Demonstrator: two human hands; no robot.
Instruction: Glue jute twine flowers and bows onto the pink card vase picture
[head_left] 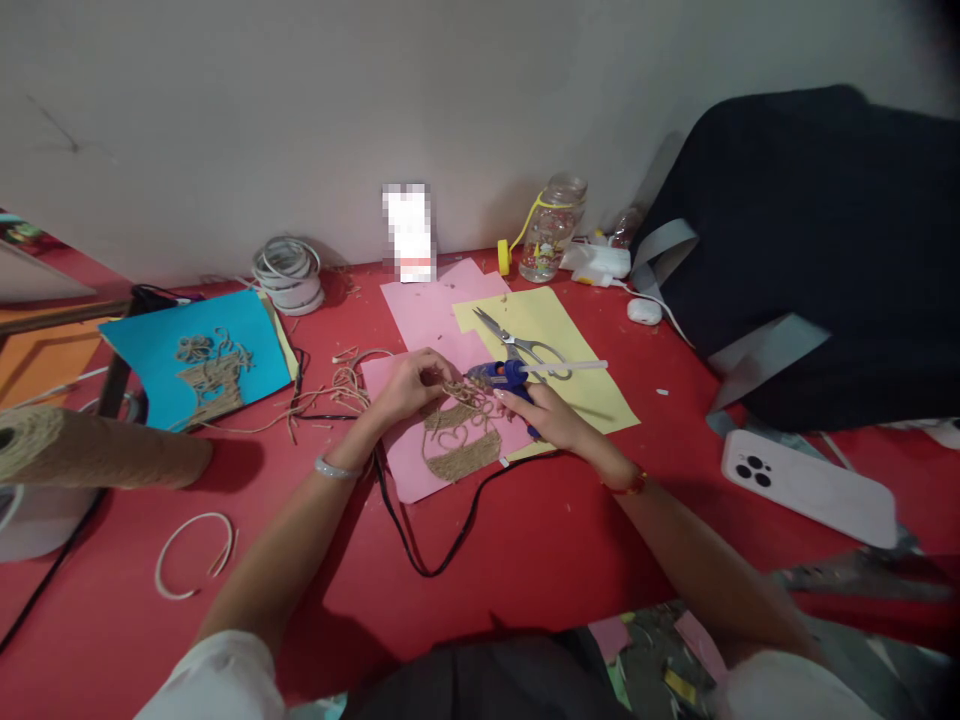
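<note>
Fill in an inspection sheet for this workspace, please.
Surface: red table, small scraps scattered.
Job's things: glue gun, front end near the twine design on pink paper.
Clutter: scissors on yellow paper; loose twine, bottle, white phone.
Grip: right hand holds the glue gun; left hand at the design, exact pinch unclear.
Cables: black cord looping before the pink paper; white cable at right.
Surroundings: pale wall behind, dark fabric at right.

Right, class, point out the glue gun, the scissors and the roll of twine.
Glue gun [508, 374], head view: blue body.
Scissors [513, 340], head view: near the pivot.
Roll of twine [112, 447], head view: wound side.
</note>
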